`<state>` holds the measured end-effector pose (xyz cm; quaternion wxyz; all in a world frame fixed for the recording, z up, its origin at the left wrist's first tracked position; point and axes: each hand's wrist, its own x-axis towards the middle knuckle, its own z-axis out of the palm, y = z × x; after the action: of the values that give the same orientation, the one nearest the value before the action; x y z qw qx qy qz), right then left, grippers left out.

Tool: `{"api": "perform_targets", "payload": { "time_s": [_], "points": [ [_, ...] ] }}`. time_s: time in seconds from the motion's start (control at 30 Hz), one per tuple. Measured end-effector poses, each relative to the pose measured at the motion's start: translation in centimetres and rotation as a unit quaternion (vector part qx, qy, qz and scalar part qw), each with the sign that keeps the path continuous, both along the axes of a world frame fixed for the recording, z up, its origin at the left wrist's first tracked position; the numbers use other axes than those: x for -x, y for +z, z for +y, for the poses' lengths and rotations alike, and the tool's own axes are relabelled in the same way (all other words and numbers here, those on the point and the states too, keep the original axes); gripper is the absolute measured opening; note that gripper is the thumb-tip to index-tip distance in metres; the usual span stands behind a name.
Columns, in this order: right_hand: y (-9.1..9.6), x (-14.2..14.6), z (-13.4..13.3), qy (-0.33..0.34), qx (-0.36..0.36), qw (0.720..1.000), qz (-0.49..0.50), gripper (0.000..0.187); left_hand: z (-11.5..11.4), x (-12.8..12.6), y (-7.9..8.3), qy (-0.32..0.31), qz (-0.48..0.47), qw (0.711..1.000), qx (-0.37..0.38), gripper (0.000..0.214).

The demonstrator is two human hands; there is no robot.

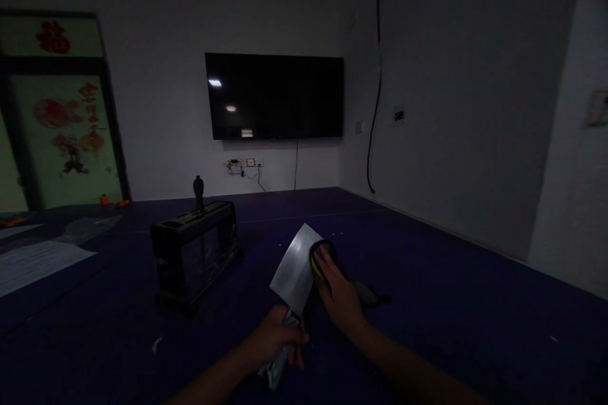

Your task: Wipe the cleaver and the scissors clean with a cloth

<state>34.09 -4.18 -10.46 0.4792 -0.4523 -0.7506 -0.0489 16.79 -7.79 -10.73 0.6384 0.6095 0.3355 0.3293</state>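
My left hand (275, 336) is closed round the handle of a steel cleaver (295, 266), whose broad blade points up and away from me. My right hand (338, 294) presses a dark sponge with a yellow edge (319, 254) flat against the blade's right side, fingers wrapped over it. Both hands hover above a dark blue floor covering (451, 304). A black knife block (194, 253) with one dark handle (198, 192) sticking up stands a little to the left of the cleaver.
A dark object (373, 296) lies behind my right hand. Pale sheets (35, 259) lie at the left. A wall-mounted television (274, 96), sockets (244, 164), a hanging cable (377, 85) and a decorated door (61, 120) are at the back. The room is dim.
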Motion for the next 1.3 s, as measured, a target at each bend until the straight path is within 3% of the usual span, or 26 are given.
{"api": "perform_targets", "payload": {
  "time_s": [1.3],
  "points": [
    [-0.19, -0.24, 0.19, 0.018, 0.011, 1.000, 0.005, 0.063, 0.06, -0.09, -0.06, 0.002, -0.015, 1.000, 0.010, 0.017]
  ]
}}
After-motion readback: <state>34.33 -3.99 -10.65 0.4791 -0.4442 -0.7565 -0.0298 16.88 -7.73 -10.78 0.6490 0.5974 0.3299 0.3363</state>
